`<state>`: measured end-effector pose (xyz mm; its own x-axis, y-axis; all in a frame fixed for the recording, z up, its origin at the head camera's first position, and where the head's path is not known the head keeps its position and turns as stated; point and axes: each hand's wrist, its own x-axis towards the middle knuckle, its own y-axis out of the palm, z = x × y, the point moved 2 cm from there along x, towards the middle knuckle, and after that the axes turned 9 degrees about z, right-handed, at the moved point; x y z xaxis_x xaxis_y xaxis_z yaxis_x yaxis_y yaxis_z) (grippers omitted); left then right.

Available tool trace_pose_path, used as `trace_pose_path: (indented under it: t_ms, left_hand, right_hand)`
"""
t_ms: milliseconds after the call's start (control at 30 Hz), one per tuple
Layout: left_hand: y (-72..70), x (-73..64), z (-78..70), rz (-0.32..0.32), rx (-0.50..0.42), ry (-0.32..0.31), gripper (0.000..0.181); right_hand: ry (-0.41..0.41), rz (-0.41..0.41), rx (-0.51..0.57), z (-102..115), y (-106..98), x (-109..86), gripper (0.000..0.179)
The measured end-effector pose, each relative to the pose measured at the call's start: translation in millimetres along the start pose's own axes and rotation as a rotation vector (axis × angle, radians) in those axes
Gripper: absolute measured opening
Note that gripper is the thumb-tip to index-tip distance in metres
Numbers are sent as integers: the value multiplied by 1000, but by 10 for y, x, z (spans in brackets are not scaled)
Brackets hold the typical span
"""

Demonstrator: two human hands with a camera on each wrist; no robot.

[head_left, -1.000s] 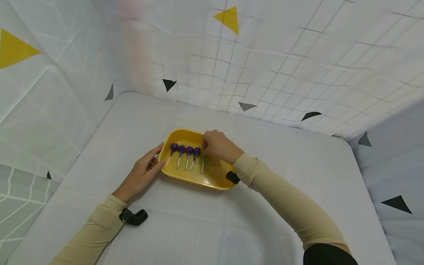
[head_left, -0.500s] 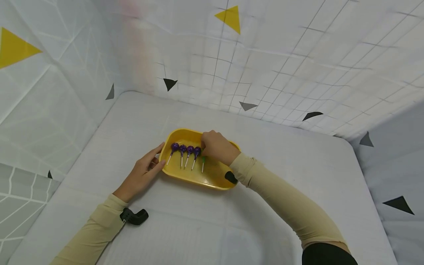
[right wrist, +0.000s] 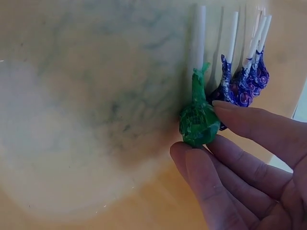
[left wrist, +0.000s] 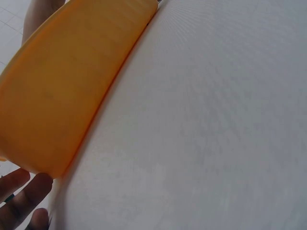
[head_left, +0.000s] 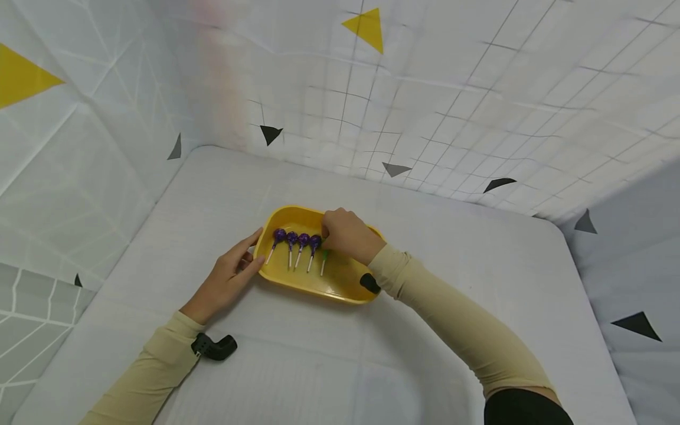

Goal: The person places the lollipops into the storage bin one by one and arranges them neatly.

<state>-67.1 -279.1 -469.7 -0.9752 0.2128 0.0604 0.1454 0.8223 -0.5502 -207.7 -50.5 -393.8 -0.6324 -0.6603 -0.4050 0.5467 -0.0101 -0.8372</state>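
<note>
A yellow tray (head_left: 340, 282) lies on the white surface. Inside it, several purple-wrapped lollipops (head_left: 303, 240) form a row with their white sticks pointing toward me. My right hand (head_left: 350, 236) reaches into the tray and pinches a green-wrapped lollipop (right wrist: 199, 123) by its candy head, to the right of that row. In the head view this hand covers most of the green candy; only some green and the stick show. My left hand (head_left: 234, 268) touches the tray's left end, with the index finger and thumb against the rim.
A white cloth-covered table (head_left: 287, 366) extends around the tray. White sheets with yellow, black and grey triangles rise behind and at both sides. A black wrist camera (head_left: 215, 348) sits on the left sleeve, another (head_left: 369, 283) on the right.
The green lollipop's stick end has shifted slightly left, closer to the purple row, as has the right hand. The left hand keeps its place at the tray.
</note>
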Motion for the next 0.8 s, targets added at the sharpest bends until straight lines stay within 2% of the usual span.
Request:
trace_pose_path:
  t_ms: [300, 800]
  left_hand:
    - [-3, 2, 13, 0, -2, 14, 60]
    - [9, -2, 47, -2, -2, 7, 59]
  right_hand:
    - [9, 0, 29, -11, -34, -58, 17]
    - [38, -4, 89, -145, -158, -279, 27]
